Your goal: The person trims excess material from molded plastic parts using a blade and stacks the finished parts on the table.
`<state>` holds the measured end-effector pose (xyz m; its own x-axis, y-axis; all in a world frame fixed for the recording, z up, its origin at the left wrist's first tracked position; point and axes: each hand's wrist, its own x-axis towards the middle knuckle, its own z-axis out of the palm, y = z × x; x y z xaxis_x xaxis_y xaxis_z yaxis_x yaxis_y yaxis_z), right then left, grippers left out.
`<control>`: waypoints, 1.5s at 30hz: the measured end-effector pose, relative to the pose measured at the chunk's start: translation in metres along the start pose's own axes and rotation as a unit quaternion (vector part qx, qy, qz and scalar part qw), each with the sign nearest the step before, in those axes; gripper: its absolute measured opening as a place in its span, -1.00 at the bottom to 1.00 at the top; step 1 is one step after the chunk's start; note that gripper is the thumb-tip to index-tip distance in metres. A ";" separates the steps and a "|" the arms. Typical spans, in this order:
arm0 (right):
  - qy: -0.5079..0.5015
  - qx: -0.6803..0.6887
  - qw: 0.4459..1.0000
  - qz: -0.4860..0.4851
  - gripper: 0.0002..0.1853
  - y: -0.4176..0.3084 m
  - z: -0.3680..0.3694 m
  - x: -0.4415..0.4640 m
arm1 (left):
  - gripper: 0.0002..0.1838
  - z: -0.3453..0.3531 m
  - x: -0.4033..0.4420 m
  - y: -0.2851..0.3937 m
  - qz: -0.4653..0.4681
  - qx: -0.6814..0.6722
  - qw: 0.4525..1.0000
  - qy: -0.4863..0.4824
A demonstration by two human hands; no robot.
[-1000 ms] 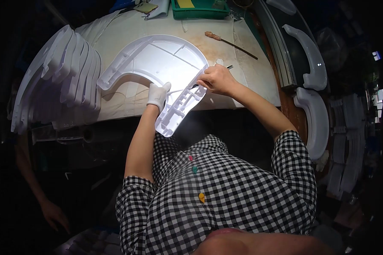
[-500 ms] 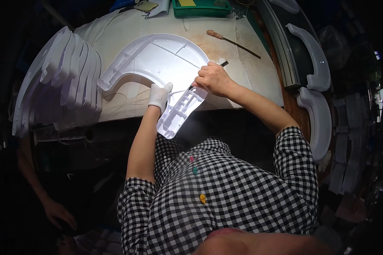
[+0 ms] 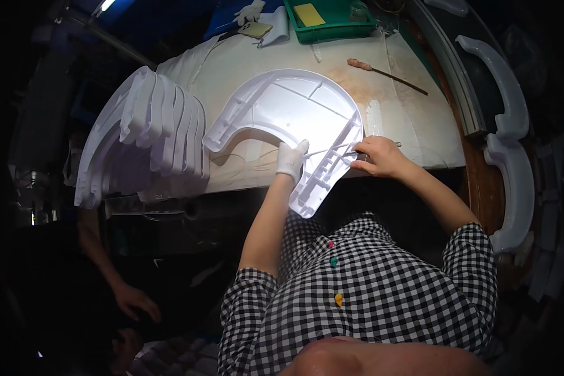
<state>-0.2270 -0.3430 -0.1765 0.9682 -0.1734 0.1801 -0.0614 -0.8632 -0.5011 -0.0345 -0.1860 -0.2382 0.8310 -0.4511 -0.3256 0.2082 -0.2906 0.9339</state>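
Note:
A curved white plastic part (image 3: 282, 94), hook-shaped with raised ribs on its inner face, lies over the table's front edge, its ribbed end (image 3: 307, 197) jutting toward my body. My left hand (image 3: 291, 158), in a white glove, is closed on the part's inner curved edge, thumb on top. Bare, my right hand (image 3: 379, 156) is at the part's outer right edge, fingers closed around a slim knife-like tool (image 3: 397, 145). The tool's rear end sticks out behind the fingers; its tip near the ribs is hard to make out.
Several similar white parts (image 3: 145, 119) stand in a row at left. A brown-handled rod (image 3: 388, 76) lies on the covered table (image 3: 244, 62). A green tray (image 3: 332, 32) stands at the back. More curved white parts (image 3: 514, 188) lie at right. Another person's hand (image 3: 136, 302) shows at lower left.
The view has shifted, so the scene sits farther right and lower. My right hand has turned, with its fingers now more extended along the part's outer edge. My left hand keeps its grip.

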 end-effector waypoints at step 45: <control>0.111 -0.087 0.977 -0.158 -0.80 -0.037 0.065 0.062 | -0.40 -0.037 -0.032 -0.019 0.029 0.049 0.998 -0.034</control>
<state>-0.1488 -0.2907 -0.2022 0.8705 0.0336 0.4910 0.1735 -0.9546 -0.2423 -0.0464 -0.1350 -0.2402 0.8020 -0.5254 -0.2842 0.1071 -0.3415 0.9337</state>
